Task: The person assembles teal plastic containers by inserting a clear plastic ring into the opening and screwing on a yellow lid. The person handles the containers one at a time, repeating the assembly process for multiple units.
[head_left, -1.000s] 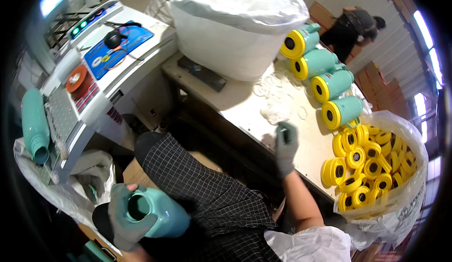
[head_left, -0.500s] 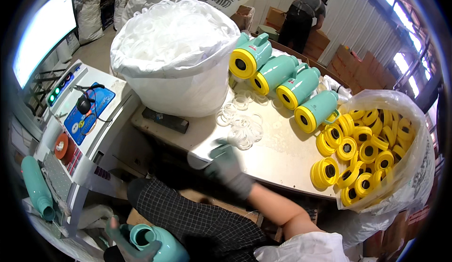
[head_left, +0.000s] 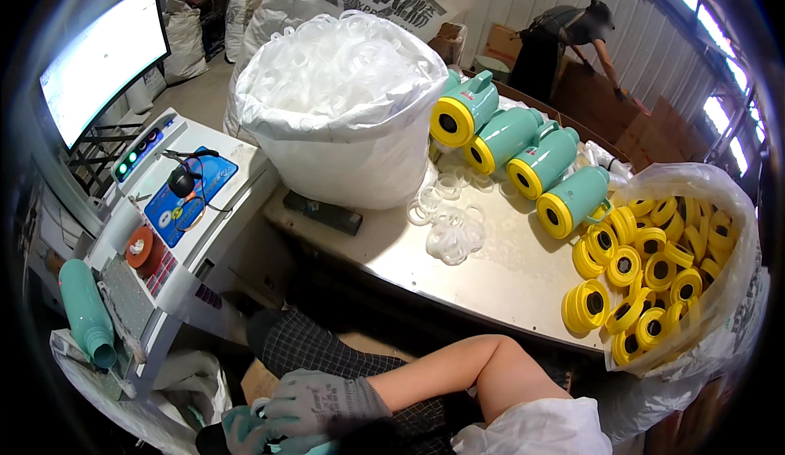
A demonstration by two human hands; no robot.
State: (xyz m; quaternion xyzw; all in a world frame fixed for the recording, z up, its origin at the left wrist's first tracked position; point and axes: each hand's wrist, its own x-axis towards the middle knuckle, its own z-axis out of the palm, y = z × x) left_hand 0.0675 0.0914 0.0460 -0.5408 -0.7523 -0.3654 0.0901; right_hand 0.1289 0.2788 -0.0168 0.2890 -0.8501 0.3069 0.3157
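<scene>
Low over my lap, my left hand (head_left: pixel 244 430) in a green-palmed glove is closed round a turquoise flask body (head_left: pixel 315 447), mostly hidden now. My right hand (head_left: pixel 323 402), in a grey glove, lies over the flask's mouth with its fingers curled down. A sliver of a white ring (head_left: pixel 260 407) shows by its fingertips. On the table, loose white plastic rings (head_left: pixel 455 234) lie in a small heap in front of a big white sack (head_left: pixel 335 156) full of such rings. Turquoise jugs with yellow bases (head_left: pixel 572 201) lie on their sides in a row.
A clear bag of yellow screw rings (head_left: pixel 661 271) stands at the table's right end. A dark box (head_left: pixel 323 212) sits beside the sack. At left are a machine console with a mouse (head_left: pixel 181 181), a lit screen (head_left: pixel 106 62) and another turquoise flask (head_left: pixel 86 312). A person (head_left: pixel 564 46) bends over cardboard behind.
My right hand has come back from the table's front edge, by the rings, to the flask in my lap. The view has shifted slightly. The person behind has reached out toward the cardboard.
</scene>
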